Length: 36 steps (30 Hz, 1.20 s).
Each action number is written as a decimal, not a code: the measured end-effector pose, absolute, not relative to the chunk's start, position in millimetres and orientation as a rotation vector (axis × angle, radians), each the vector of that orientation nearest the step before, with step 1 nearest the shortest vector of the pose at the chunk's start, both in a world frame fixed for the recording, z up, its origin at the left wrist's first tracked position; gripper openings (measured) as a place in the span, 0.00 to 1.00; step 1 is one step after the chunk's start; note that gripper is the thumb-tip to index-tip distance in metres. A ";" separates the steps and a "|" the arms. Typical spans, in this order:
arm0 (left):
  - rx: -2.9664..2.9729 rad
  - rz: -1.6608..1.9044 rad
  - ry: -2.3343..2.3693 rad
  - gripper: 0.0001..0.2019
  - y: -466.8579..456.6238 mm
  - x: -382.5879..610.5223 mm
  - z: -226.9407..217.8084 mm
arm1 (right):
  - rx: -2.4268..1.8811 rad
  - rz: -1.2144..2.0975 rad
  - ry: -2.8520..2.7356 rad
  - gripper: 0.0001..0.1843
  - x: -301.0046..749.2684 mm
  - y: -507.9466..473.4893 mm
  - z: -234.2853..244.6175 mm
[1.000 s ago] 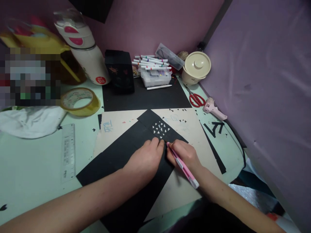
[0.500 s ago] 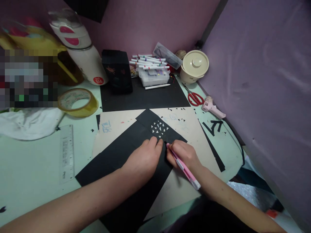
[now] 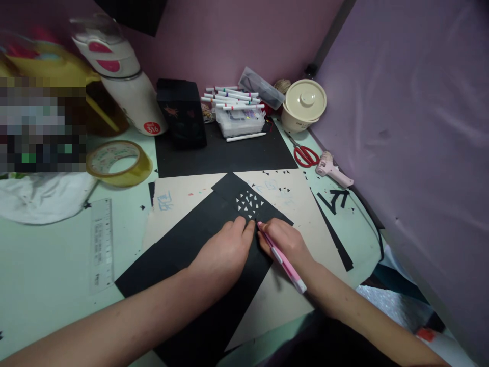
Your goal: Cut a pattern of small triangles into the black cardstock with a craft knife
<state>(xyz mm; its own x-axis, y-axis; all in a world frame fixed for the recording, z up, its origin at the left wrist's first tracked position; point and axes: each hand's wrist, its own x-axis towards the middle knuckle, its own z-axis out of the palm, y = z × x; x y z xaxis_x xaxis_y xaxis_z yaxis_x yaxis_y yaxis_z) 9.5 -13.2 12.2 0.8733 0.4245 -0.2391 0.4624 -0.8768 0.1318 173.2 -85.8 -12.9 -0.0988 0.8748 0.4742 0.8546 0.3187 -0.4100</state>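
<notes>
My left hand point(image 3: 221, 252) lies flat on a long black paper strip point(image 3: 179, 244), fingers together and pressing it down just below a patch of small triangular cut-outs point(image 3: 249, 202). My right hand point(image 3: 284, 243) grips a pink craft knife point(image 3: 281, 257) like a pen, its tip on the black paper beside the left fingertips. The strip rests on a beige board point(image 3: 294, 204).
A clear ruler point(image 3: 101, 245) and a tape roll point(image 3: 119, 162) lie to the left. Behind are a black sheet point(image 3: 225, 153), a black box point(image 3: 183, 112), a marker tray point(image 3: 239, 109), a cream lidded pot point(image 3: 304, 104), red scissors point(image 3: 305, 154) and a pink glue gun point(image 3: 332, 169).
The knife tip and my right hand have shifted slightly left and up along the black paper. The left hand stays pressed in place.
</notes>
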 end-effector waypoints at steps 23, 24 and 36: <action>2.735 -0.357 0.751 0.25 -12.9 10.0 13.5 | -1.505 0.041 -1.922 0.09 173.8 -85.7 -13.3; 2.737 -0.373 0.742 0.25 -13.1 10.0 13.5 | -1.503 0.041 -1.915 0.09 173.8 -84.8 -13.1; 2.734 -0.353 0.784 0.24 -12.0 11.4 16.2 | -1.471 0.125 -1.846 0.13 175.0 -90.8 -15.2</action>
<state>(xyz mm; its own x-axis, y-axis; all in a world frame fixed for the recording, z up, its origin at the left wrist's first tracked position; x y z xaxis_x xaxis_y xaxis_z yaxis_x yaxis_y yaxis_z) 11.4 -12.0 16.2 0.8234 0.4783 -0.3053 0.5455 -0.8155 0.1936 175.0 -90.8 -15.2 -0.0495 0.8695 0.4914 0.7952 0.3320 -0.5074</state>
